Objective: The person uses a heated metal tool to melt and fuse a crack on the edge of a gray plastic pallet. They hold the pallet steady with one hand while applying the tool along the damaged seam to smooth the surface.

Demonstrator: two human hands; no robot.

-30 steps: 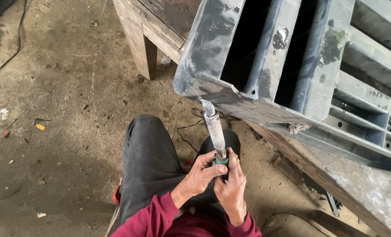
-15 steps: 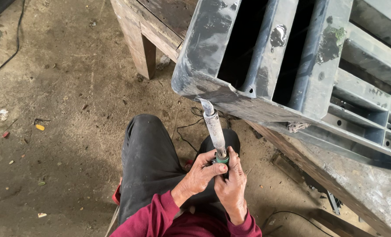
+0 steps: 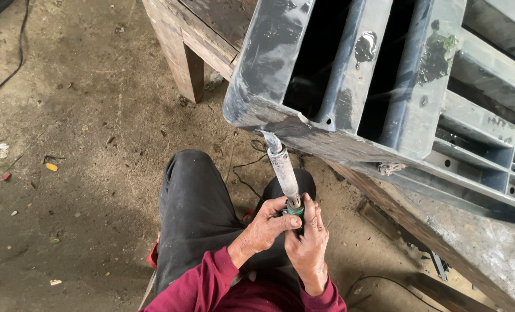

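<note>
In the head view, both hands are working low in the centre of the frame, just above the person's dark-trousered lap: the left hand (image 3: 267, 229) is curling its fingers around the lower end of a long metal tool (image 3: 283, 168), and the right hand (image 3: 307, 245) is clasping the same end from the other side, thumb lying along the green collar (image 3: 295, 210) where the shaft meets the grip. Both sets of fingers are clenching on that handle end, none released. The tool is running up and slightly left from the hands, its flattened, bent tip (image 3: 270, 140) pressing against the lower edge of a large grey metal frame (image 3: 350, 86) filling the upper right of the frame. The shaft is looking stiff, scuffed and crusted with pale residue, so it is probably rigid and fairly heavy for its width, and rough rather than slippery; the handle end by the collar, well away from the tip, seems the sound place to grip. The frame is resting on a wooden bench (image 3: 182, 40) at the upper middle, and a thin black cable (image 3: 243, 173) is trailing across the dirt floor (image 3: 78, 144) beneath it.
</note>
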